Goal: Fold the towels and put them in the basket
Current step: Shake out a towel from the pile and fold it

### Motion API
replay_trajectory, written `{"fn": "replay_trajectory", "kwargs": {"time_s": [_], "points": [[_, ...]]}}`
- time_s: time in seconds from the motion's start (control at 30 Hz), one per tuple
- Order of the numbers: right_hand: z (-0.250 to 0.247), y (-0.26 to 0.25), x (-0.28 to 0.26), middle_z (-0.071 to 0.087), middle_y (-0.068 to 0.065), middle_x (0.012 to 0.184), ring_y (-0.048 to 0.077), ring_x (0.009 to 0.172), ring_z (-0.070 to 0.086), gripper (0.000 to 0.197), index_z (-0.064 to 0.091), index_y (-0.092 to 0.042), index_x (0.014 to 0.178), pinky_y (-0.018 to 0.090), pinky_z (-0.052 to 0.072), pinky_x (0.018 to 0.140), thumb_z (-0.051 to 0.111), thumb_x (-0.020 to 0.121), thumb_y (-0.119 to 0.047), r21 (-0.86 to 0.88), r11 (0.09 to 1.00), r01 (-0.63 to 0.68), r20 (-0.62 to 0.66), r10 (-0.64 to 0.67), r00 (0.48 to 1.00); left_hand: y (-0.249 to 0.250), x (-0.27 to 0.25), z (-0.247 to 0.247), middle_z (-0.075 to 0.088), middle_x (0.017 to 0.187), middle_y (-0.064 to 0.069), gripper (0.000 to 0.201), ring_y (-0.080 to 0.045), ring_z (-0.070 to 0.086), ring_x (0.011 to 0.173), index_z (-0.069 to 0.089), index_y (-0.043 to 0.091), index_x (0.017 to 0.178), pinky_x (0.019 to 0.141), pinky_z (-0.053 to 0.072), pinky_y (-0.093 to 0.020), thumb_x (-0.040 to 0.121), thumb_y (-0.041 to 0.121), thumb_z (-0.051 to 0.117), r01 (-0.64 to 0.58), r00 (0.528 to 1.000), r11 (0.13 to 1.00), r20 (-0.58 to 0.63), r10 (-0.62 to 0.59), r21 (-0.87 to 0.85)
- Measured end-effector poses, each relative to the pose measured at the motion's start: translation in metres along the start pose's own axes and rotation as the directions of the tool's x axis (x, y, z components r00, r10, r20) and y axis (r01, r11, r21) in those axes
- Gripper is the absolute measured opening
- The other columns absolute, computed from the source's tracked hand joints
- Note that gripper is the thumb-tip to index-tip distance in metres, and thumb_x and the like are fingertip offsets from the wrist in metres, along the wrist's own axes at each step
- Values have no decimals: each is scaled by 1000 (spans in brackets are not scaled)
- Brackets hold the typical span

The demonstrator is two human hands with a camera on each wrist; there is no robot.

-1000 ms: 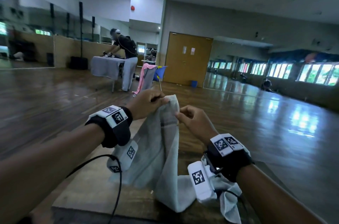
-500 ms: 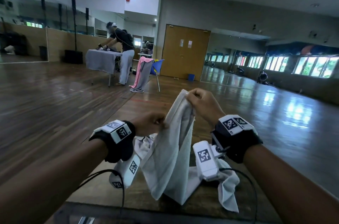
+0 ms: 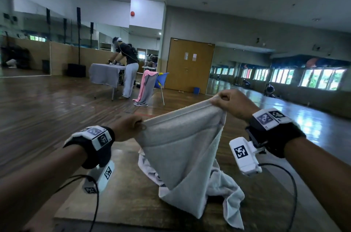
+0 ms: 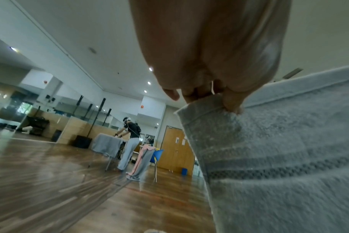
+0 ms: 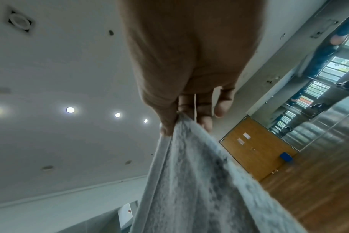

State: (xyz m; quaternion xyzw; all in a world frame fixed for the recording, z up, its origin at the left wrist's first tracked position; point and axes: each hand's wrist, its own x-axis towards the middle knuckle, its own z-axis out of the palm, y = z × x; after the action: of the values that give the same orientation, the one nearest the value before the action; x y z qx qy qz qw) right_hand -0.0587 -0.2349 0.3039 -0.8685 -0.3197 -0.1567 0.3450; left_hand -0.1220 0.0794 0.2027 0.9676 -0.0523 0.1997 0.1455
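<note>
Head view: the left hand (image 3: 126,126) pinches one top corner of the gray towel (image 3: 182,148), and the right hand (image 3: 230,103) pinches the other. A moment ago they were close; now the towel is stretched wide above the table (image 3: 121,203), ready to fold.

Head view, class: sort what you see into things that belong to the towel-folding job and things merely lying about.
Part of the job:
towel
left hand
right hand
table

Lying about:
blue chair
pink cloth
blue bin
</note>
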Motion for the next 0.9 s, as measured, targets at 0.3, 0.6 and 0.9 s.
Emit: {"fn": "replay_trajectory", "kwargs": {"time_s": [0.3,0.6,0.9], "points": [[-91,-44,5,61,-8,78,6,68,54,14,65,-18,90,16,42,54,61,89,-32,63,990,126,-337,-98,936,31,8,-126,61,84,-13,10,-25,54,77,59,8,89,73,43,-39,93,16,53,-71,923,996,-374,89,59],[-159,-70,19,59,-10,59,-4,37,44,14,62,-20,77,13,38,43,65,86,-30,101,976,191,-491,-118,863,74,14,-228,60,82,-6,15,-22,57,70,64,5,99,60,38,-23,93,14,54,-114,856,979,-484,182,168],[-134,-44,49,56,-1,63,2,30,45,14,61,-22,74,12,34,34,67,85,-29,259,958,121,-469,15,883,77,31,-227,72,71,-5,21,-7,68,55,63,-2,105,64,58,-20,87,9,63,-159,879,817,-457,-140,-555]]}}
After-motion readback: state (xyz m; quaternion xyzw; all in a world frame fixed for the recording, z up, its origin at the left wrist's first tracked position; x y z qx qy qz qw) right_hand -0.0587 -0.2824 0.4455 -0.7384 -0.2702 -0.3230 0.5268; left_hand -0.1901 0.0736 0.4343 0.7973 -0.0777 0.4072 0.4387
